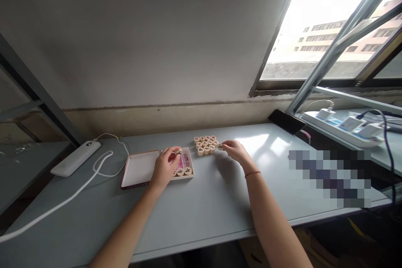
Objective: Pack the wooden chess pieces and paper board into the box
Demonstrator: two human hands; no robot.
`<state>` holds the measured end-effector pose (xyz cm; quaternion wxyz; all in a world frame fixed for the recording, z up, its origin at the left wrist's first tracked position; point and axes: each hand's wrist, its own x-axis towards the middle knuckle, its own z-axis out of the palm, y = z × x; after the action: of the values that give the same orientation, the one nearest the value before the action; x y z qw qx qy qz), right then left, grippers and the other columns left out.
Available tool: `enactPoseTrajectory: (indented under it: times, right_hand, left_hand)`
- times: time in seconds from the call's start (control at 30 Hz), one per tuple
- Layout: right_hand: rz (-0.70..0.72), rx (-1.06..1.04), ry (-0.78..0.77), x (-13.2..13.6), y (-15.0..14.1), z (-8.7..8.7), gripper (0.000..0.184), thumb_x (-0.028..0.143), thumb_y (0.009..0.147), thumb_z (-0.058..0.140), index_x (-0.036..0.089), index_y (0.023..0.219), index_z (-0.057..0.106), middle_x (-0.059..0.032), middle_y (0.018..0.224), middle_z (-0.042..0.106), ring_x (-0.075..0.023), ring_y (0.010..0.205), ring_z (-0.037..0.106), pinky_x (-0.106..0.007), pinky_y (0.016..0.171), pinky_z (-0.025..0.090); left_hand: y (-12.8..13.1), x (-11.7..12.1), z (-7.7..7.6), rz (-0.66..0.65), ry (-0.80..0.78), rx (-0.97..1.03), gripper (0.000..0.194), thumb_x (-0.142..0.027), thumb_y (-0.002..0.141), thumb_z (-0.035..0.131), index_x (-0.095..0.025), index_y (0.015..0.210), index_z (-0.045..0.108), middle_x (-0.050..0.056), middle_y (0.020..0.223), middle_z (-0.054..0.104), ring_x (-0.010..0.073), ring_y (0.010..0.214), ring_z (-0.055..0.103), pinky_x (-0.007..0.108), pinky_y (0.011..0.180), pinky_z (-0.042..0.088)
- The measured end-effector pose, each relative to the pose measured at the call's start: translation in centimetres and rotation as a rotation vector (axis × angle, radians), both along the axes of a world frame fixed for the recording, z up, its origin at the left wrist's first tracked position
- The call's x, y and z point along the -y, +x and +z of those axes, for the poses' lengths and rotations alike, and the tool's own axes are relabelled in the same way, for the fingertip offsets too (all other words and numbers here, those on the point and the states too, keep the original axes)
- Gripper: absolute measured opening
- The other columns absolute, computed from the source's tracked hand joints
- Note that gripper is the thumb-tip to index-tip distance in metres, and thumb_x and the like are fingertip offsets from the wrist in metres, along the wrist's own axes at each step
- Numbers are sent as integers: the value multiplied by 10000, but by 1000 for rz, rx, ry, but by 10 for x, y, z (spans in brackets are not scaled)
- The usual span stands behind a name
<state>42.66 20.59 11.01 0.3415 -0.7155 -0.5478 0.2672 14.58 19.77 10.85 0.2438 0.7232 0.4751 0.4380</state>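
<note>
My left hand [167, 163] is over the open box [192, 163], its fingers closed on a round Chinese chess piece [179, 152]. Inside that box, a row of chess pieces [187, 171] with dark characters lies along the near side, partly behind my hand, and pink print shows on the bottom. To the right, several pale chess pieces [206, 143] stand in close rows on the table, some marked red and some black. At the right end of these rows, my right hand [234, 149] pinches another chess piece [220, 147] with a dark character.
The box's lid [140, 169] lies open on the left. Farther left are a white power bank [76, 159] and a white cable [75, 196]. A dark phone [286, 121] leans by the metal frame at the right, near a white power strip [339, 127]. The wall bounds the grey table [201, 213].
</note>
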Motion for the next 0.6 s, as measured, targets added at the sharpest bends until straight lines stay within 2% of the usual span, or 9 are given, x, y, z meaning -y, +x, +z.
enactPoseTrajectory:
  times: [0.1,0.23,0.4,0.47,0.6]
  right_hand:
    - [54,15,-71,1,-1,-4,190,273,688,462,149,587,564,16,502,459,-101,499,392,-224,464,265]
    - [37,45,-88,0,-2,-7,170,263,680,479,146,621,586,1,546,516,-109,526,429,-218,468,264]
    - [-62,99,58,-3,-12,-3,213,304,741,498,149,766,641,-43,681,615,-138,616,513,-224,537,339]
    - [72,17,136,-2,-27,1,283,393,793,491,152,780,638,-39,689,608,-135,616,503,-226,540,341]
    - [538,-190,126,8,-65,11,392,519,829,493,155,783,631,-9,666,560,-104,572,439,-214,506,313]
  left_hand:
    - [1,-2,-3,9,-9,9,234,-220,800,542,-225,1025,608,40,1024,643,143,838,647,304,828,536]
    - [2,-1,-3,-6,-21,-53,255,-273,811,564,-232,1060,600,31,1009,654,150,820,646,298,786,541]
    - [3,5,3,-76,33,-165,255,-359,847,559,-235,1064,606,31,1062,666,184,945,628,301,865,498]
    - [3,7,5,-123,60,-181,252,-365,864,549,-237,1074,606,36,1094,653,191,1002,610,313,913,472]
    - [4,10,4,-164,68,-197,263,-366,872,555,-256,1106,606,39,1075,636,197,1029,596,332,934,454]
